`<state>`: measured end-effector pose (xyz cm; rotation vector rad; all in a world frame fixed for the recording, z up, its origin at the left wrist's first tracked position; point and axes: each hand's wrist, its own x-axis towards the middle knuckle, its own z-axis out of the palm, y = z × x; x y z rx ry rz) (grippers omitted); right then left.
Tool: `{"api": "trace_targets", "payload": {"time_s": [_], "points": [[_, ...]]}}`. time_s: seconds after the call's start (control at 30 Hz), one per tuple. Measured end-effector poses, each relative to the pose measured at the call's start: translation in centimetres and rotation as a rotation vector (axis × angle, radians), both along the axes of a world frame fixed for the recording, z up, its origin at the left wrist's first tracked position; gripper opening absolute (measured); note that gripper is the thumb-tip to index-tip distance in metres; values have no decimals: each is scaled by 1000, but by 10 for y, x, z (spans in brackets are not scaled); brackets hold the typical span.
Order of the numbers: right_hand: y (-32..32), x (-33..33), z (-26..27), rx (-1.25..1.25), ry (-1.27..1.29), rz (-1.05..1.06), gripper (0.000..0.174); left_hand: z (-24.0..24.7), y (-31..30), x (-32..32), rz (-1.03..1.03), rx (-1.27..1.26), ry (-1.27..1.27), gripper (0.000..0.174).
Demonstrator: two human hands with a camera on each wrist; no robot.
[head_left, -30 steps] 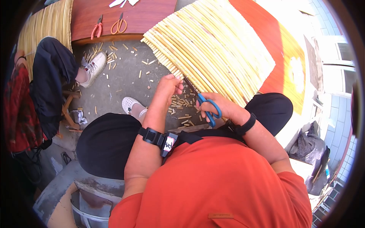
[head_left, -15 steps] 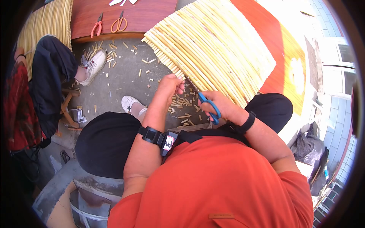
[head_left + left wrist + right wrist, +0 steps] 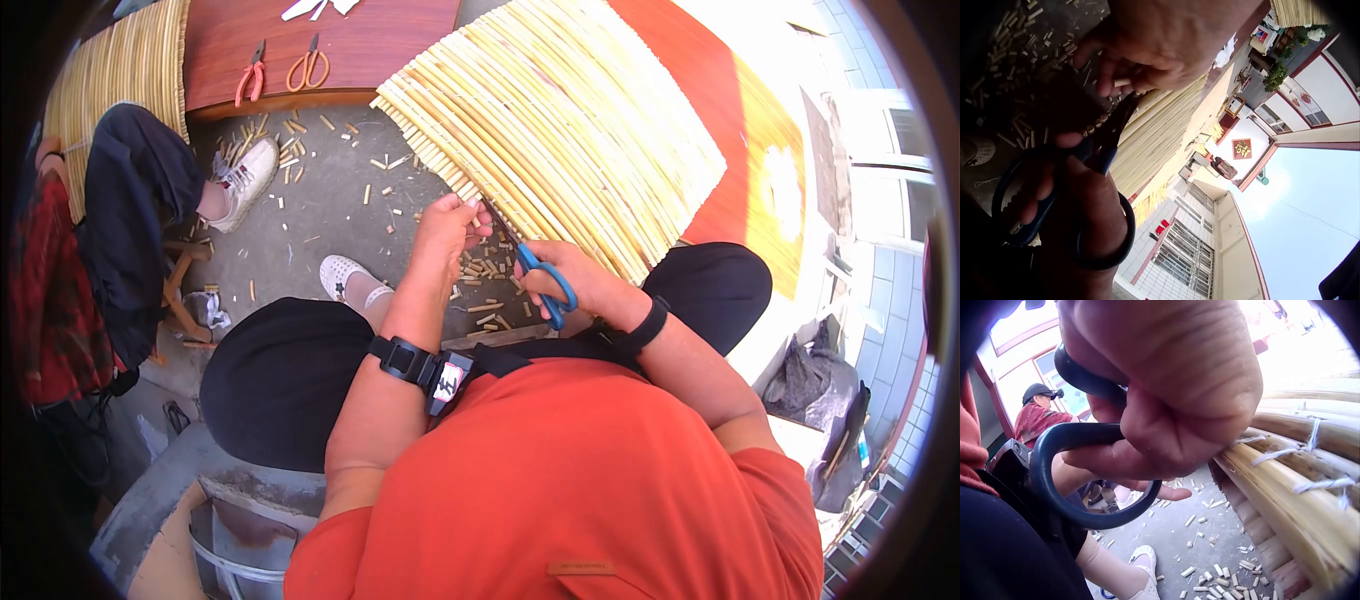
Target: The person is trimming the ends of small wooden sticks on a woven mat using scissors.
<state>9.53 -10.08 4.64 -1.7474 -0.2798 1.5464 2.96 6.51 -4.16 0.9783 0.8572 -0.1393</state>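
Note:
A mat of pale yellow stalks (image 3: 560,130) tied with white string (image 3: 1313,434) slants across the tabletop, its near edge overhanging. My right hand (image 3: 578,278) grips blue-handled scissors (image 3: 549,285), fingers and thumb through the loops. The dark blades (image 3: 503,222) lie along the mat's edge, close to my left hand (image 3: 445,235). My left hand pinches a short stalk end (image 3: 1122,82) at that edge. In the right wrist view, the right hand covers much of the scissors, and only the handle loops show well.
Cut stalk pieces (image 3: 487,308) litter the floor under the mat. Red-handled pliers (image 3: 252,78) and orange-handled scissors (image 3: 308,68) lie on the reddish table (image 3: 390,50). Another person's leg (image 3: 140,165) is at the left, beside a second mat (image 3: 120,70).
My left hand has shifted slightly along the mat's edge, and a stalk end now shows at its fingertips. The scissors have tilted a little and stay at the edge.

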Motion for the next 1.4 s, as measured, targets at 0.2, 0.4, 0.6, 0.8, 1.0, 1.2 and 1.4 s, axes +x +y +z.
{"api": "trace_targets", "payload": {"time_s": [0.2,0.4,0.6,0.8,1.0,1.2,1.4], "points": [[-2,7,2,28,109,-6,18,-1,1,1,17,-36,-34,13],[0,6,5,-14,54,10,16,-2,1,0,25,-41,-42,13],[1,2,7,-83,-116,46,13,0,1,0,10,-46,-29,13],[0,-2,7,-137,-361,167,11,-3,5,-1,-6,-66,-13,14],[1,-3,6,-112,-95,47,13,3,5,-1,-8,-68,7,14],[-5,6,11,-78,18,62,17,8,3,0,-23,-82,12,15],[5,9,38,-209,-92,191,20,3,4,0,-34,-41,11,16]]}}
